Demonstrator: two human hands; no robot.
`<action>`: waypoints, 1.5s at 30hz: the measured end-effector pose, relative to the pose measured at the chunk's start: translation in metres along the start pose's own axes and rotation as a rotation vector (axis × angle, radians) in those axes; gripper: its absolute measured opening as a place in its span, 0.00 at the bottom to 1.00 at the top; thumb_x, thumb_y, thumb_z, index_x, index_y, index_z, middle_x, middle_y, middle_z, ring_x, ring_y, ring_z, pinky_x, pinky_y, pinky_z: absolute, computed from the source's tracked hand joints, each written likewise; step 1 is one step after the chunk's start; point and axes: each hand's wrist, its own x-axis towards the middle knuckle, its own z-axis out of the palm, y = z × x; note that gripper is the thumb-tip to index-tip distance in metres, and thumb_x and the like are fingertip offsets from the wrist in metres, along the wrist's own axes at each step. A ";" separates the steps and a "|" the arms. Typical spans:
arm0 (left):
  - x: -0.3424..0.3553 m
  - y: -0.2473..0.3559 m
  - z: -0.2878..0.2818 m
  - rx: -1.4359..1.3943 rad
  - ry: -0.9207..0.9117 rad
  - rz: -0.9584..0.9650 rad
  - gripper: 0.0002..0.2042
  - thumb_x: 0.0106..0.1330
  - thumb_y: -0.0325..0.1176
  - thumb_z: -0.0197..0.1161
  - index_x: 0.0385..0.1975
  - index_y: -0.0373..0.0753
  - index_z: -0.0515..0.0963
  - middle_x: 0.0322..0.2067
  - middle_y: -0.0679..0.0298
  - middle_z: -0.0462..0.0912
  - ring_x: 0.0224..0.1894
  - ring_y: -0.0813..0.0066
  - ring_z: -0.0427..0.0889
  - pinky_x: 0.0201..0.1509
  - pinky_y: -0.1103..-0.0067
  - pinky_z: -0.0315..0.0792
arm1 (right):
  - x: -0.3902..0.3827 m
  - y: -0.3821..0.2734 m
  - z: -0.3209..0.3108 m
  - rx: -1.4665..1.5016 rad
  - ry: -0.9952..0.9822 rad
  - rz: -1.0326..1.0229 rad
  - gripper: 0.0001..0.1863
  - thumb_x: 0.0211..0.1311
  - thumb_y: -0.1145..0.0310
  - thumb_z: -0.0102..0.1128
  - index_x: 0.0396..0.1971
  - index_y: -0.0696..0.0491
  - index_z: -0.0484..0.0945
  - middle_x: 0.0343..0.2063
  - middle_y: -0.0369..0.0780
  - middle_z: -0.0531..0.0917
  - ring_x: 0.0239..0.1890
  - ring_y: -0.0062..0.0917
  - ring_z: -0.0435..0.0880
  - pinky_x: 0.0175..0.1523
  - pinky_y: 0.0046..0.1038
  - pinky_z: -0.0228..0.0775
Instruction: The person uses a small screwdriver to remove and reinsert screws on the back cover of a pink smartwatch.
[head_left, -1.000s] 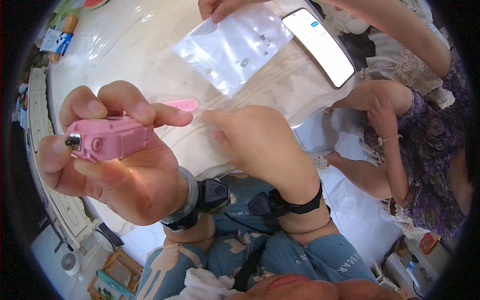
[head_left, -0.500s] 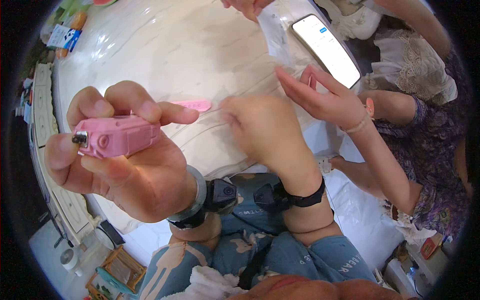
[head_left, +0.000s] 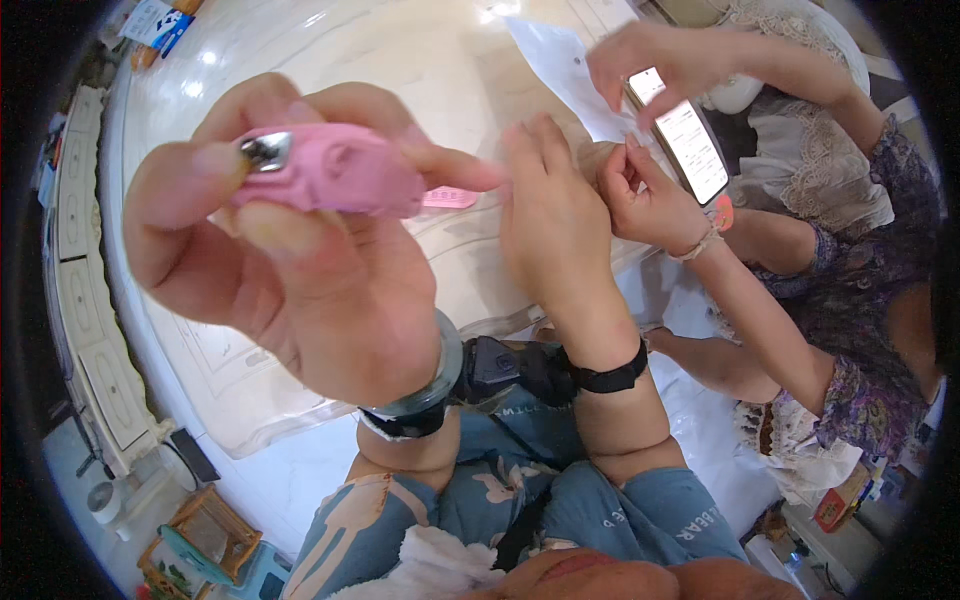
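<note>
Over the bench point(head_left: 290, 50), toward its left edge, the left hand point(head_left: 340, 275) grasps the pink case point(head_left: 375, 185); the pink strap point(head_left: 450, 199) lies beyond, apparently not joined. Whether the right hand point(head_left: 555, 220) holds something, I cannot tell.

Left hand point(head_left: 330, 275) grips pink case point(head_left: 345, 175), metal piece at its left end, above table point(head_left: 420, 70) near edge. Right hand point(head_left: 560, 225) alongside, palm side hidden. Pink strip point(head_left: 450, 198) on table, partly occluded. Toward right edge: lit phone point(head_left: 697, 150), translucent bag point(head_left: 562, 75), co-worker's hands point(head_left: 645, 200) close by.
</note>
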 end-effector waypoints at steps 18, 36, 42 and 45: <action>-0.008 0.000 0.001 -0.123 0.159 0.064 0.12 0.70 0.37 0.51 0.49 0.44 0.63 0.35 0.57 0.70 0.29 0.67 0.76 0.22 0.67 0.84 | 0.046 0.005 0.017 -0.658 -0.033 -0.016 0.36 0.49 0.74 0.55 0.58 0.75 0.53 0.52 0.64 0.67 0.54 0.50 0.73 0.57 0.36 0.68; -0.024 -0.017 0.008 -0.126 0.163 0.008 0.10 0.70 0.34 0.50 0.45 0.40 0.61 0.38 0.56 0.67 0.31 0.68 0.76 0.24 0.69 0.83 | 0.047 0.019 0.020 -0.222 -0.078 0.369 0.08 0.54 0.77 0.54 0.34 0.62 0.72 0.42 0.52 0.72 0.36 0.42 0.82 0.39 0.35 0.77; -0.026 -0.019 0.022 -0.092 0.118 -0.011 0.09 0.70 0.35 0.51 0.42 0.40 0.61 0.37 0.58 0.65 0.30 0.72 0.76 0.26 0.72 0.82 | 0.038 0.039 0.002 -0.131 -0.070 0.220 0.08 0.54 0.77 0.56 0.34 0.62 0.71 0.36 0.52 0.74 0.32 0.44 0.81 0.37 0.35 0.75; -0.029 -0.021 0.032 -0.065 0.069 -0.027 0.09 0.70 0.37 0.52 0.40 0.40 0.63 0.36 0.59 0.65 0.29 0.73 0.75 0.26 0.73 0.81 | 0.031 0.050 -0.015 0.639 0.170 0.080 0.07 0.58 0.77 0.54 0.36 0.59 0.70 0.23 0.42 0.73 0.22 0.26 0.74 0.28 0.24 0.66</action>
